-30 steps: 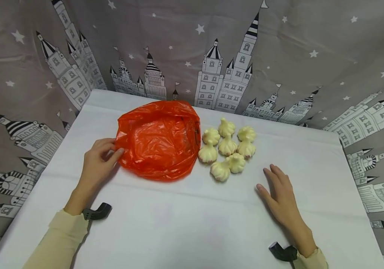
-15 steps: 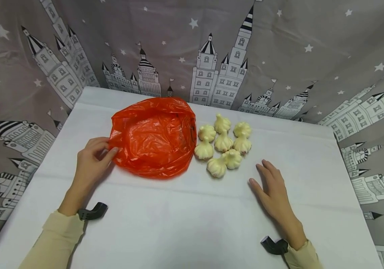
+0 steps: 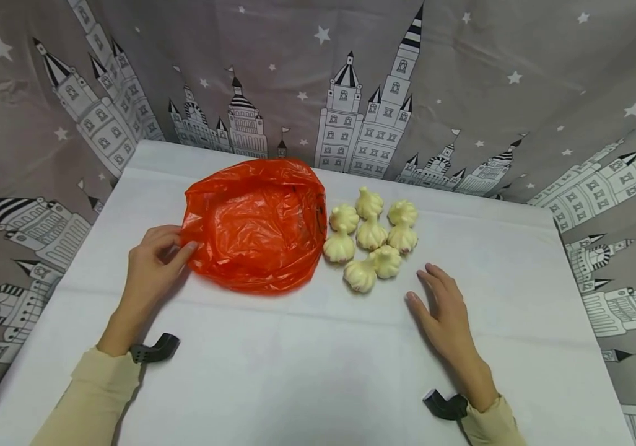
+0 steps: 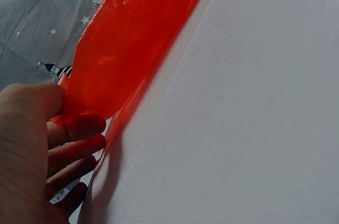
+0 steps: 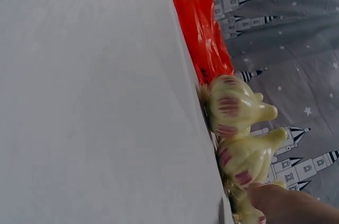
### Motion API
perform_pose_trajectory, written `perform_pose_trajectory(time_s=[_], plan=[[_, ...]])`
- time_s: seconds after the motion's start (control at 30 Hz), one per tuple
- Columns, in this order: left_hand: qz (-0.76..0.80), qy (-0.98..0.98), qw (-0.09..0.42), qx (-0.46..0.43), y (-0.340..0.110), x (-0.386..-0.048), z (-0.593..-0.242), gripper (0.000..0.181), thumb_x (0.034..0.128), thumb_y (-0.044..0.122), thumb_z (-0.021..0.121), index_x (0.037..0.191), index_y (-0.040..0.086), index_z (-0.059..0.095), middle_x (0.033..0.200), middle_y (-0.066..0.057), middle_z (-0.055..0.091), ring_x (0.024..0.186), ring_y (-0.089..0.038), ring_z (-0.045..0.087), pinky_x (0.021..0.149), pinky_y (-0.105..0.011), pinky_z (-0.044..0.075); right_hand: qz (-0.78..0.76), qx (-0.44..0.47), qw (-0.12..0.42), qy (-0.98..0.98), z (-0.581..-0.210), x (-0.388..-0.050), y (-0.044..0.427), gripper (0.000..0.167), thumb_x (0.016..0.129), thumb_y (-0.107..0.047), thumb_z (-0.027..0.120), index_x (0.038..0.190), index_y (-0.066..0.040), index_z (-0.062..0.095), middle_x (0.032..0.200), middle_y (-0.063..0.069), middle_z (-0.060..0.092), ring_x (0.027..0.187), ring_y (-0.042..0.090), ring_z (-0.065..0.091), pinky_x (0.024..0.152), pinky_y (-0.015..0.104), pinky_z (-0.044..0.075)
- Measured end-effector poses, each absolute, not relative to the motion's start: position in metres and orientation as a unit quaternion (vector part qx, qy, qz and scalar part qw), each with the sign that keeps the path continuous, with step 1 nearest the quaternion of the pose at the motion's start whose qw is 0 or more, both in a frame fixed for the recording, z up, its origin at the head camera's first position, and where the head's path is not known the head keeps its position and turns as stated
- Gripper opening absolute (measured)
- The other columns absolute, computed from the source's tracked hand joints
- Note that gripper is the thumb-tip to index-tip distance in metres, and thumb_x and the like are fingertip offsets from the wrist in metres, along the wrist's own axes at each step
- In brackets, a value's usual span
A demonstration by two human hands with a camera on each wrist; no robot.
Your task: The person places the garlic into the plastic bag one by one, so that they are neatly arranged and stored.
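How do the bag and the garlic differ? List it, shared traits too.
The bag is red; the garlic is pale yellow with purplish marks. The bag is wide and crinkled; the garlic is small, rounded bulbs. The left hand pinches the bag; no hand holds the garlic. Both rest on the white surface.

The bag [image 3: 253, 232] over there is a loud orange-red, with a few black marks on one side. I see the garlic [image 3: 371, 235] is creamy pale yellow, streaked purplish-pink. Plain white covers the table [image 3: 295, 371]. The curtain [image 3: 496, 37] is grey, printed with white stars and white castles, lined and striped in black. Both sleeves [image 3: 89, 396] are beige, the wrist cameras [image 3: 156, 349] black.
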State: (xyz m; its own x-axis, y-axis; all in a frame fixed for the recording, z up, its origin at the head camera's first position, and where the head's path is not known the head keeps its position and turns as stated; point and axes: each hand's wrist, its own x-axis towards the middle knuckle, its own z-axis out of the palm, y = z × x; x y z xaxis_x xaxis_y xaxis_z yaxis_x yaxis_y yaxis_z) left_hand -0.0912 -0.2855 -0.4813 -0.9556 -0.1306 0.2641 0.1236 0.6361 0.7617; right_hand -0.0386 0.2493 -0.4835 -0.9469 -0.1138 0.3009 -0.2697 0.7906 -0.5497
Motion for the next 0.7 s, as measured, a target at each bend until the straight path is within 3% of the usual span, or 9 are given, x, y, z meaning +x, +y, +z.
perform_pose_trajectory(time_s=[0.3, 0.5, 0.6, 0.7], plan=[[-0.422, -0.894, 0.149, 0.004, -0.285, -0.092, -0.482, 0.022, 0.0986, 0.022, 0.076, 0.101, 0.000, 0.076, 0.128, -0.013, 0.069, 0.118, -0.001, 0.050, 0.090, 0.004, 0.039, 0.338, 0.092, 0.151, -0.924, -0.487, -0.041, 0.231, 0.051, 0.096, -0.018, 0.076, 0.142, -0.003, 0.060, 0.144, 0.015, 0.063, 0.139, 0.035, 0.056, 0.115, 0.051, 0.041], [-0.422, -0.894, 0.149, 0.002, -0.284, -0.092, -0.481, 0.022, 0.0986, 0.022, 0.076, 0.101, 0.000, 0.077, 0.128, -0.013, 0.069, 0.118, -0.002, 0.050, 0.090, 0.004, 0.038, 0.349, 0.088, 0.164, -0.918, -0.488, -0.045, 0.223, 0.050, 0.097, -0.019, 0.076, 0.142, -0.005, 0.061, 0.140, 0.013, 0.066, 0.136, 0.033, 0.059, 0.114, 0.049, 0.043], [-0.420, -0.895, 0.152, 0.002, -0.285, -0.092, -0.482, 0.022, 0.0984, 0.021, 0.076, 0.102, 0.000, 0.077, 0.128, -0.014, 0.069, 0.118, -0.002, 0.050, 0.090, 0.004, 0.038, 0.354, 0.092, 0.182, -0.913, -0.486, -0.047, 0.219, 0.049, 0.096, -0.018, 0.076, 0.141, -0.005, 0.062, 0.138, 0.013, 0.068, 0.134, 0.033, 0.061, 0.113, 0.047, 0.044], [-0.422, -0.893, 0.154, 0.000, -0.285, -0.092, -0.482, 0.020, 0.0979, 0.020, 0.076, 0.100, 0.000, 0.076, 0.127, -0.014, 0.070, 0.117, -0.001, 0.050, 0.090, 0.004, 0.038, 0.363, 0.099, 0.214, -0.901, -0.484, -0.051, 0.217, 0.046, 0.095, -0.015, 0.077, 0.138, -0.005, 0.064, 0.132, 0.012, 0.071, 0.129, 0.033, 0.064, 0.111, 0.038, 0.046]])
